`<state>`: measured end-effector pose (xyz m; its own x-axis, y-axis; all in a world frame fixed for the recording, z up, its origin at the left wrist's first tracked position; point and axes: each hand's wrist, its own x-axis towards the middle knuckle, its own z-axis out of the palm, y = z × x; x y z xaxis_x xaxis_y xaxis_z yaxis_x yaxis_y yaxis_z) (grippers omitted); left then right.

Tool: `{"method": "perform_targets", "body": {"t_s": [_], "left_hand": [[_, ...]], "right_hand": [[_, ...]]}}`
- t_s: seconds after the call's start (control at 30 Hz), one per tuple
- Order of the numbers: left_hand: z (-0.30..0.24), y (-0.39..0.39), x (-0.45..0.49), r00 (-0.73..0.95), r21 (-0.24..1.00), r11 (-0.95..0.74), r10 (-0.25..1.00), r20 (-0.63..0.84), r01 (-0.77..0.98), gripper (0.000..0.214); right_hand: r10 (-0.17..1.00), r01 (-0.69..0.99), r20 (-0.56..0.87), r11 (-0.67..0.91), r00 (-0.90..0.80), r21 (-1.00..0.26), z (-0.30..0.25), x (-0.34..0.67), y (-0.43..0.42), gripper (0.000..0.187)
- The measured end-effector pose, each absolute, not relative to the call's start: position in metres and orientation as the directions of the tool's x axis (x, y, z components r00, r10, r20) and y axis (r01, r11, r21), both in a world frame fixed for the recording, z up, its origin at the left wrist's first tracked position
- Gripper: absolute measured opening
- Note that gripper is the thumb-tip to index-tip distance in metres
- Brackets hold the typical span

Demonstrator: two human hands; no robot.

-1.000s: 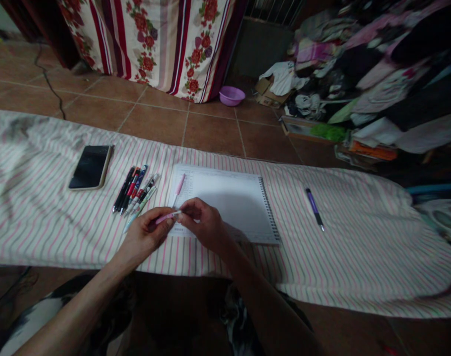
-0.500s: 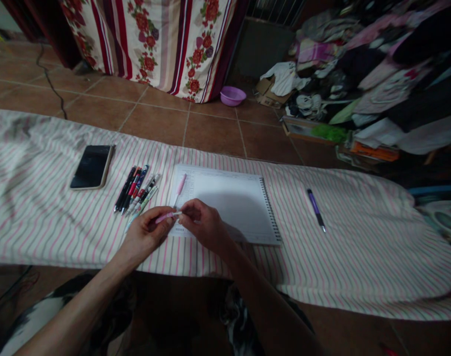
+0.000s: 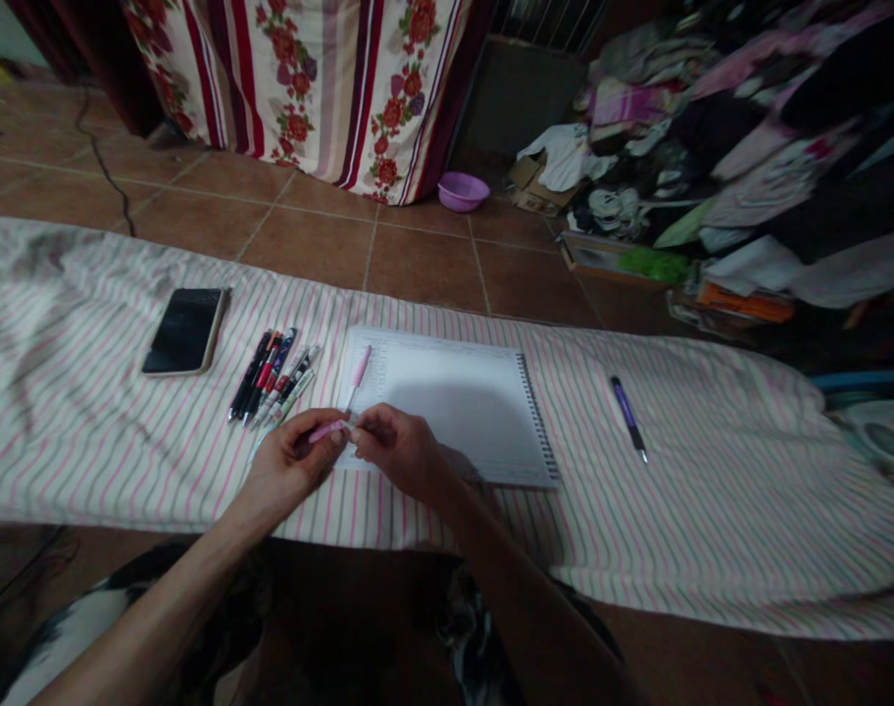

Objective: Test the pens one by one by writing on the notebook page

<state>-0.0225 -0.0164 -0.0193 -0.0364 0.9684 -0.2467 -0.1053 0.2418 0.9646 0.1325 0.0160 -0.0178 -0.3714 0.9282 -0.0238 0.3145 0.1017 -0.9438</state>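
Observation:
My left hand (image 3: pixel 296 453) is closed around a pink pen barrel (image 3: pixel 324 430), its end pointing right. At that end, the fingertips of my right hand (image 3: pixel 395 441) pinch a small whitish piece, mostly hidden by the fingers. Both hands are close together over the lower left part of a spiral notebook (image 3: pixel 462 392). On the notebook, just beyond my fingers, lies another pink pen part (image 3: pixel 361 366) with a thin shaft running toward me. Left of the notebook, several pens (image 3: pixel 263 376) lie side by side, partly covered by my left hand.
A dark-screened phone (image 3: pixel 184 331) lies at the left on the striped cloth (image 3: pixel 712 510). To the right of the notebook rests a purple and black pen (image 3: pixel 627 419). On the tiled floor beyond are a purple basin (image 3: pixel 463 192) and piled clothes (image 3: pixel 748 147).
My right hand has shifted slightly left and down, closer to the left hand. Less of the whitish piece at the barrel's end shows now. The things on the cloth stay put.

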Motion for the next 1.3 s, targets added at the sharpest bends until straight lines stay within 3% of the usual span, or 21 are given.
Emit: {"method": "perform_targets", "body": {"t_s": [0.5, 0.93, 1.3], "left_hand": [[-0.0166, -0.0176, -0.0247, -0.047, 0.979, 0.190, 0.980, -0.194, -0.081, 0.032], [-0.0173, -0.0167, -0.0263, -0.028, 0.991, 0.135, 0.990, -0.135, 0.003, 0.022], [-0.0231, -0.0166, -0.0304, -0.078, 0.982, 0.187, 0.979, -0.187, -0.006, 0.030]], "right_hand": [[0.915, 0.375, 0.046, 0.209, -0.400, -0.903, -0.0152, 0.1306, 0.0148, 0.010], [0.891, 0.489, 0.147, 0.367, -0.430, -0.792, -0.0100, 0.1302, 0.0147, 0.005], [0.887, 0.514, 0.184, 0.402, -0.423, -0.758, -0.0115, 0.1294, 0.0165, 0.006]]}}
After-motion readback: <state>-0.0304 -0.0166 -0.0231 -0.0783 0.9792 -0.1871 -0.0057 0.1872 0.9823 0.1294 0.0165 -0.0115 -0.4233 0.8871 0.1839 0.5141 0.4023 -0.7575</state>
